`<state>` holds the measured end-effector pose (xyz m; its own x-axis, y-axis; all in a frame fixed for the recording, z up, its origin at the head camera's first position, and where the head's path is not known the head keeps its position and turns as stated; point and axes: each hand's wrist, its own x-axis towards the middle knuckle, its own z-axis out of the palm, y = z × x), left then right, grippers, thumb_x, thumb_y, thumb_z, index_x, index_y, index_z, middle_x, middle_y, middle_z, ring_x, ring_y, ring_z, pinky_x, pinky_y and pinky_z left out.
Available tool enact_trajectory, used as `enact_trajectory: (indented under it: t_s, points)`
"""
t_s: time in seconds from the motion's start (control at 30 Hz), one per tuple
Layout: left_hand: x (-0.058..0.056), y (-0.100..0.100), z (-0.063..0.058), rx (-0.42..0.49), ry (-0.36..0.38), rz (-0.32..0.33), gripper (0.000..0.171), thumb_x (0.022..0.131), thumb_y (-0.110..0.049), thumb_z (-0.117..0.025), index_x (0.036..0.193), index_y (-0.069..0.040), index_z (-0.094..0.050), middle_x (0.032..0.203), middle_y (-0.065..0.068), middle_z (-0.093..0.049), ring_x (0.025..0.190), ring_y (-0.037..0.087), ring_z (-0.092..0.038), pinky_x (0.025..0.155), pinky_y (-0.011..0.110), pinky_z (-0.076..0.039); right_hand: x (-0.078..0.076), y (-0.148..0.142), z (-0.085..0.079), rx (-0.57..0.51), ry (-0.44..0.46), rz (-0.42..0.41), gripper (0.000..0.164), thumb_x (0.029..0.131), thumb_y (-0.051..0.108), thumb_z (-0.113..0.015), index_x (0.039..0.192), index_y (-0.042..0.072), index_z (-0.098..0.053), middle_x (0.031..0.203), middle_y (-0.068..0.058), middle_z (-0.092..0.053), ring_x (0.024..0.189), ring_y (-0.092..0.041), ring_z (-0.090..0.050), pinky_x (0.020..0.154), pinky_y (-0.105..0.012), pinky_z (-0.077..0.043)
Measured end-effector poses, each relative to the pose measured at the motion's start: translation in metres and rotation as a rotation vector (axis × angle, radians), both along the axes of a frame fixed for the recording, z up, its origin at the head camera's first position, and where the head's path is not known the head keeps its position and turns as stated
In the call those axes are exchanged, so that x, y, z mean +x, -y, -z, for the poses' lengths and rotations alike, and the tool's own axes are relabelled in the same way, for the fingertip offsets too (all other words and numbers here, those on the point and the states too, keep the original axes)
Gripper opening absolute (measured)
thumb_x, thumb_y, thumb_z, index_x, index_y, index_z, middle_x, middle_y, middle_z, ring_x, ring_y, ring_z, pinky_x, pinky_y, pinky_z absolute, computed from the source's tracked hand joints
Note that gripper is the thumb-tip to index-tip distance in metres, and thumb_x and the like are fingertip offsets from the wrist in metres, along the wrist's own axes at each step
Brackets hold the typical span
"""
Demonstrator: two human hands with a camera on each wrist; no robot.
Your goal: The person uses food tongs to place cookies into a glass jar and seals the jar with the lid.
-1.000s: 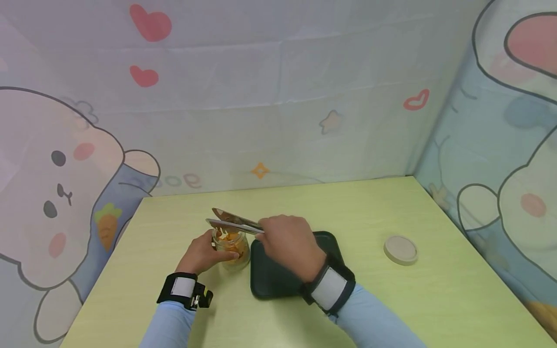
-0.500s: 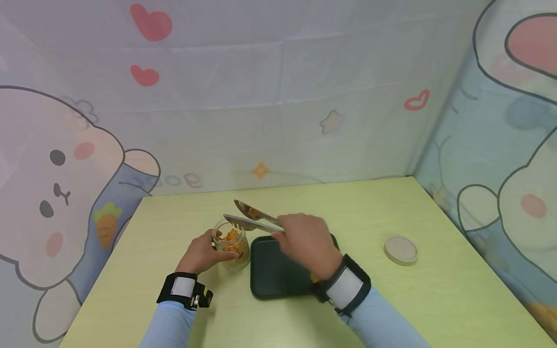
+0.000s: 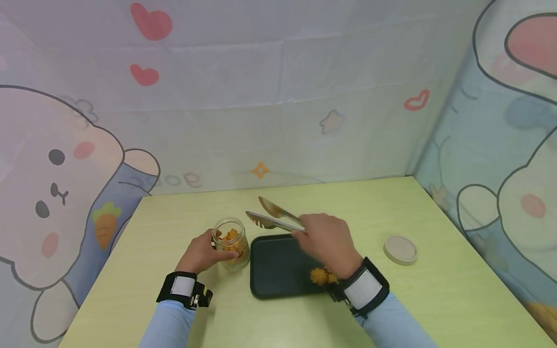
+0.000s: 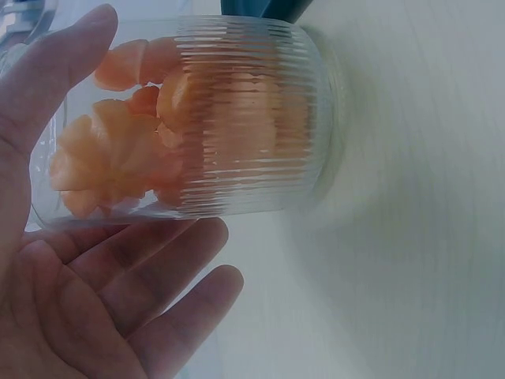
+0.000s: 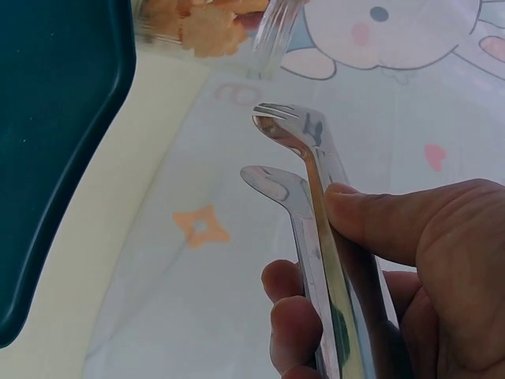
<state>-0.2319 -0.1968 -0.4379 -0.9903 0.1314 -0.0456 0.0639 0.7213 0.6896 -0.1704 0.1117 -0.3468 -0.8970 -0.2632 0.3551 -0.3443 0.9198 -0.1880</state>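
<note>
Grip of your right hand (image 3: 328, 241) is clamped on one pair of tongs (image 3: 273, 209): arms spread, long axis slanting away to your left, tips near the jar; rear end hidden in head view. Left hand (image 3: 201, 255) wraps one upright jar (image 3: 239, 265); overlapping orange pieces (image 4: 110, 150), can't count. One tray (image 3: 276, 270): your right wristband (image 3: 364, 289) crowds its clump (image 3: 319, 276). One lid (image 3: 400, 250).
</note>
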Motion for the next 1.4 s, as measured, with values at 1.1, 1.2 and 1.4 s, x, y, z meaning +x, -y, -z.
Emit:
enact_trajectory:
  t_s: [1.1, 1.2, 1.4]
  points:
    - [0.003, -0.001, -0.004, -0.011, -0.009, 0.005, 0.078, 0.071, -0.045, -0.088, 0.125, 0.002, -0.055, 0.113, 0.014, -0.066, 0.100, 0.029, -0.062, 0.078, 0.043, -0.051, 0.025, -0.073, 0.036, -0.057, 0.214, 0.176, 0.023, 0.090, 0.033, -0.071, 0.084, 0.012, -0.065, 0.061, 0.001, -0.051, 0.052, -0.018, -0.047, 0.046, -0.034, -0.034]
    - [0.003, -0.001, -0.004, -0.015, -0.008, 0.006, 0.078, 0.071, -0.044, -0.088, 0.125, 0.002, -0.055, 0.113, 0.014, -0.066, 0.100, 0.029, -0.062, 0.078, 0.043, -0.051, 0.029, -0.079, 0.040, -0.051, 0.226, 0.180, 0.023, 0.089, 0.034, -0.072, 0.085, 0.012, -0.066, 0.062, 0.002, -0.053, 0.053, -0.017, -0.048, 0.047, -0.035, -0.036]
    - [0.003, -0.001, -0.004, -0.021, -0.009, 0.002, 0.078, 0.071, -0.045, -0.088, 0.125, 0.002, -0.055, 0.113, 0.014, -0.066, 0.099, 0.029, -0.062, 0.077, 0.042, -0.051, 0.036, -0.089, 0.042, -0.038, 0.214, 0.181, 0.024, 0.087, 0.033, -0.075, 0.080, 0.013, -0.063, 0.062, 0.003, -0.052, 0.052, -0.016, -0.046, 0.046, -0.035, -0.036]
